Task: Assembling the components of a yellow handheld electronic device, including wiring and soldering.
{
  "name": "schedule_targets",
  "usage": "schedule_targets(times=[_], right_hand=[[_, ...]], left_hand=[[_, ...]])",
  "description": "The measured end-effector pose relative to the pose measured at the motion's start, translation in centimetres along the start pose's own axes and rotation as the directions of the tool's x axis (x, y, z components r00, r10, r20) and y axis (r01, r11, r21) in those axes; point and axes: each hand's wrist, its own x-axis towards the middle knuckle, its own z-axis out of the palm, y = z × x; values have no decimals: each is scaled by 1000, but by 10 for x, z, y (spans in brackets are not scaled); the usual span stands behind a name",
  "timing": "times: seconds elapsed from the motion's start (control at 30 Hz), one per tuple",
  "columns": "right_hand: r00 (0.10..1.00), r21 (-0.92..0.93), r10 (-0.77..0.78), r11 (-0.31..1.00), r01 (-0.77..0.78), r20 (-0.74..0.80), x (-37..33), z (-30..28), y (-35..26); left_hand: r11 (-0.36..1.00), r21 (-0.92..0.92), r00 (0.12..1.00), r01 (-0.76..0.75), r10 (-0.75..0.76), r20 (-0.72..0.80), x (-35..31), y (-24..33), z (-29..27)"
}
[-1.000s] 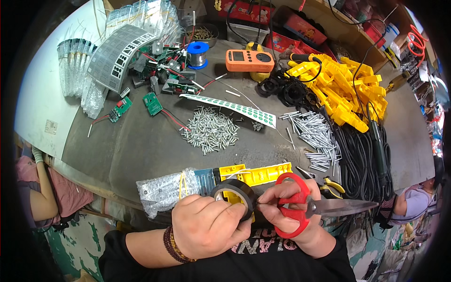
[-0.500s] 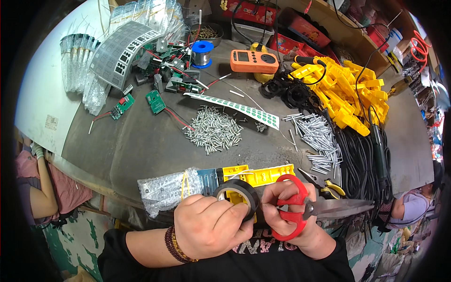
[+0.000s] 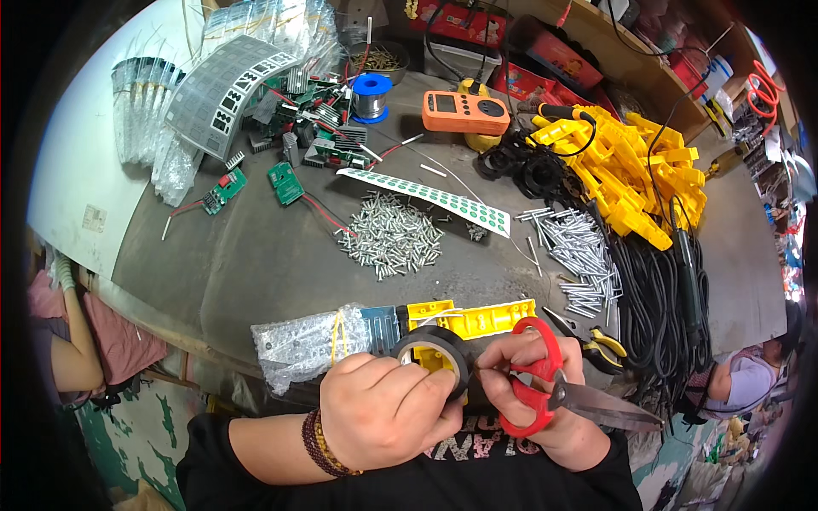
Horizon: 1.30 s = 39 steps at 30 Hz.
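My left hand (image 3: 383, 413) is closed on a roll of black tape (image 3: 464, 353), its thumb and fingers at the ring's near side. Just right of the roll, my right hand (image 3: 554, 409) is closed with red-handled scissors (image 3: 547, 370) hooked on it, the blades pointing right and slightly down. The thumb and index finger of that hand pinch together close to the tape; whether a tape end is between them I cannot make out. Behind the roll lies a yellow plastic housing (image 3: 490, 319) joined to a blue part (image 3: 379, 326), with a bubble-wrapped piece (image 3: 294, 347) at its left.
Farther back are a heap of small screws (image 3: 392, 237), long screws (image 3: 584, 260), pliers (image 3: 605, 347) and a green-dotted sticker sheet (image 3: 434, 198). Black cables (image 3: 648, 298) and yellow housings (image 3: 639, 170) crowd the right. Circuit boards (image 3: 223, 189), a solder spool (image 3: 371, 100) and an orange meter (image 3: 464, 111) stand behind.
The scissors have tilted, their blades swinging downward from nearly level. My right hand has turned a little with them. My left hand keeps hold of the tape roll, almost unmoved.
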Motion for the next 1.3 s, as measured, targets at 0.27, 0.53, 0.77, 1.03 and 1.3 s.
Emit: schedule_targets(times=[0.27, 0.53, 0.77, 1.03, 1.3], right_hand=[[994, 86, 42, 995, -51, 106, 8, -1, 0], [961, 114, 78, 987, -111, 266, 11, -11, -5], [989, 30, 79, 996, -84, 127, 5, -5, -2], [995, -23, 33, 999, -31, 97, 1, -5, 6], [989, -25, 30, 999, -26, 146, 2, -7, 11]], left_hand=[[1000, 3, 1000, 2, -2, 10, -1, -1, 2], [1000, 5, 999, 7, -7, -35, 3, -4, -2], [1000, 6, 1000, 0, 1, -6, 1, -2, -1], [1000, 24, 1000, -1, 1, -3, -1, -3, 1], [999, 53, 1000, -9, 10, -16, -3, -3, 5]])
